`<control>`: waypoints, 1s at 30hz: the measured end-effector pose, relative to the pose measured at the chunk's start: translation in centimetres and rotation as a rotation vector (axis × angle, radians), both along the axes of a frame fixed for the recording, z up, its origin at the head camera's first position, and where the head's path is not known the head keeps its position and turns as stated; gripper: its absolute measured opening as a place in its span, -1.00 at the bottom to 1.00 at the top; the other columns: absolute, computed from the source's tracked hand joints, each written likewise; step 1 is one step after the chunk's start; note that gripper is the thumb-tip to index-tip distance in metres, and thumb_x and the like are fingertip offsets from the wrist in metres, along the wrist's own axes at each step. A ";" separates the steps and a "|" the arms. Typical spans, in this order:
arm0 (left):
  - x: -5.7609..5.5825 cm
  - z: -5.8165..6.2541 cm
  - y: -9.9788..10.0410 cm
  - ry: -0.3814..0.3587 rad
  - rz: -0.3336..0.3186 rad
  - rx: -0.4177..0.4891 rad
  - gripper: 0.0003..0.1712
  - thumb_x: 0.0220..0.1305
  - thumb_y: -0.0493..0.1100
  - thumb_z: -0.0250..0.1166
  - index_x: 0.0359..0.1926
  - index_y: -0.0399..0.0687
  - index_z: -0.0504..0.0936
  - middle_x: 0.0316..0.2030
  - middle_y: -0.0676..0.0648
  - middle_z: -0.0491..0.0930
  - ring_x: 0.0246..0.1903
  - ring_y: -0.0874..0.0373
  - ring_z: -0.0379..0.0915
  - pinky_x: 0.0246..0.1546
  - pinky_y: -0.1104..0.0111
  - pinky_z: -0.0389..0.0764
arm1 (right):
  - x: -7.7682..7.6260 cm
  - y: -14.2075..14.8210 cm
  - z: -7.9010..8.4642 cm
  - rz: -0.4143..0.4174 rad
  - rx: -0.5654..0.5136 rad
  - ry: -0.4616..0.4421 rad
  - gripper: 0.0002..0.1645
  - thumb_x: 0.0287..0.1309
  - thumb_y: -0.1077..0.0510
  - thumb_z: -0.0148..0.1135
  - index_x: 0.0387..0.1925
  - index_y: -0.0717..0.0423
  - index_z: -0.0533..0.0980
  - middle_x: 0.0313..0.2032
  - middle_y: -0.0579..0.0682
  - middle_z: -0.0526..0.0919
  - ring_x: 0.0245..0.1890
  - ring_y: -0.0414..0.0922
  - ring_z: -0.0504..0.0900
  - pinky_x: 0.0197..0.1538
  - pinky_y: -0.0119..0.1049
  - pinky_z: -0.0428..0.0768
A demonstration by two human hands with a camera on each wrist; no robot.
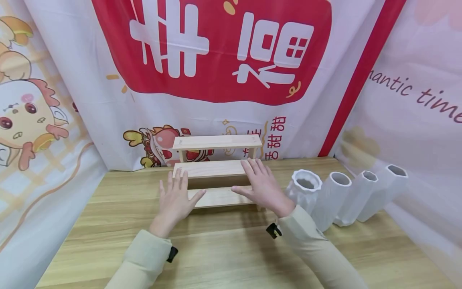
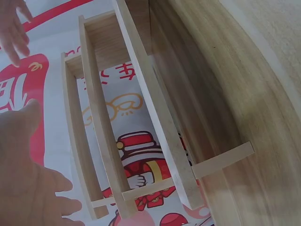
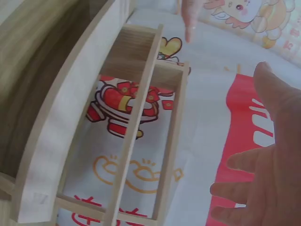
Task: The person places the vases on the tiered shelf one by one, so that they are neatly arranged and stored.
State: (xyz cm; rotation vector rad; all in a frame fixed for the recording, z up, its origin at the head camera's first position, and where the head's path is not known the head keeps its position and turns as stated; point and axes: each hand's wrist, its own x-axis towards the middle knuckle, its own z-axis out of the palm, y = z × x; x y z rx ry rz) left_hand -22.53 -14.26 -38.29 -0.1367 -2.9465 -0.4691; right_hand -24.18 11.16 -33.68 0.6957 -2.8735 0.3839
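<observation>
A stepped rack of pale wood with three narrow boards stands on the table against the back curtain. My left hand is over its left end with fingers spread, and my right hand is over its right end, palm down. Neither hand holds anything. Seen from the left wrist, the left hand is apart from the boards, fingers extended. From the right wrist, a gap shows between the right hand and the rack.
Several white vases stand close together on the right of the table, among them a ruffled one nearest the right forearm and a faceted one farthest right. Printed curtains enclose the wood-grain table at the back and both sides.
</observation>
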 end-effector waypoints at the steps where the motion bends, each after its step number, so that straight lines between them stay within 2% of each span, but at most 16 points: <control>1: 0.0 0.0 0.0 0.000 0.001 0.002 0.04 0.23 0.38 -0.08 0.40 -0.31 -0.12 0.39 -0.31 -0.31 0.34 -0.22 -0.55 0.18 -0.05 -0.65 | 0.1 0.1 0.2 0.002 -0.002 0.004 0.07 0.08 -0.47 -0.06 0.42 0.06 -0.07 0.38 0.16 -0.03 0.37 0.10 -0.18 0.33 0.04 -0.18; 9: 0.3 -0.5 -0.5 -0.003 0.004 0.006 0.11 0.18 0.49 -0.20 0.40 -0.31 -0.12 0.39 -0.31 -0.28 0.34 -0.23 -0.52 0.20 -0.08 -0.58 | 0.7 0.9 1.3 0.031 -0.049 0.036 0.07 0.06 -0.40 0.06 0.42 0.07 -0.04 0.36 0.19 0.04 0.36 0.12 -0.13 0.32 0.06 -0.14; 19: 0.6 -1.1 -1.1 0.002 0.003 0.015 0.11 0.18 0.49 -0.19 0.40 -0.31 -0.12 0.38 -0.34 -0.26 0.33 -0.26 -0.50 0.19 -0.06 -0.61 | 2.0 2.4 2.9 0.067 -0.116 0.082 0.04 0.06 -0.32 0.16 0.39 0.15 0.04 0.35 0.15 0.09 0.35 0.12 -0.06 0.34 0.00 -0.11; 30: 0.7 -2.2 -2.2 0.020 -0.017 0.028 0.09 0.20 0.45 -0.14 0.39 -0.34 -0.10 0.37 -0.37 -0.26 0.33 -0.27 -0.48 0.20 -0.08 -0.57 | 3.5 4.2 4.0 0.048 -0.229 0.052 0.06 -0.02 -0.28 0.27 0.39 0.07 0.06 0.35 0.10 0.12 0.35 0.06 -0.03 0.29 0.08 0.05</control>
